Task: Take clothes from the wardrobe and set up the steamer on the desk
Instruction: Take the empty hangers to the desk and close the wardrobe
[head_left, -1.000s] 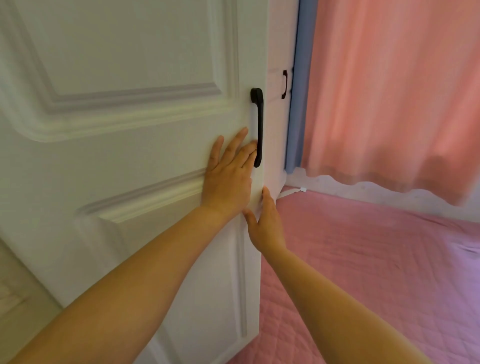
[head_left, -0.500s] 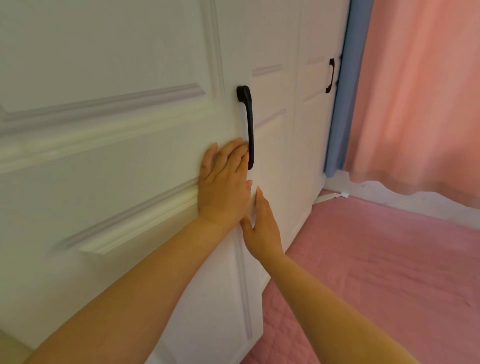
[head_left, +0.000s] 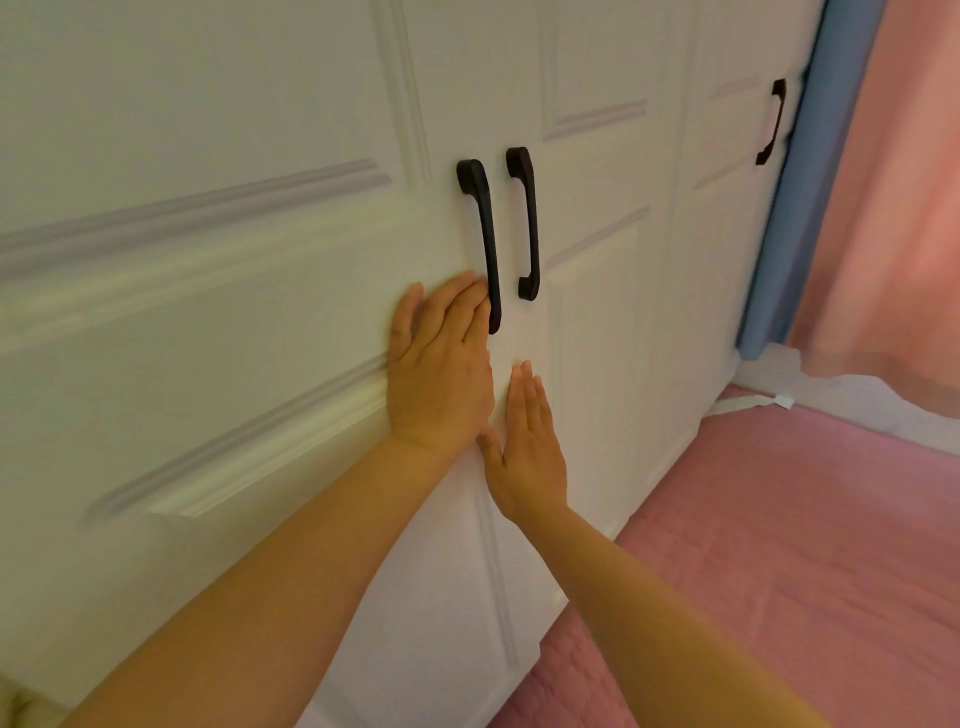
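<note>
A white panelled wardrobe door (head_left: 218, 322) fills the left of the view, with a black bar handle (head_left: 483, 239) near its right edge. My left hand (head_left: 441, 364) lies flat on that door, fingers straight, fingertips beside the handle's lower end. My right hand (head_left: 527, 441) presses flat just below and to the right, fingers straight, near the seam with the neighbouring door (head_left: 597, 312). That door carries its own black handle (head_left: 527, 223). The two doors sit side by side, almost flush. No clothes or steamer are in view.
A third wardrobe door with a black handle (head_left: 771, 122) stands further right. Beyond it hang a blue curtain (head_left: 795, 208) and a pink curtain (head_left: 893, 208). A pink quilted bed cover (head_left: 779, 545) spreads at the lower right, close to the wardrobe's foot.
The left door has swung shut towards the wardrobe under both flat hands. The neighbouring door and its handle have come into view beside it.
</note>
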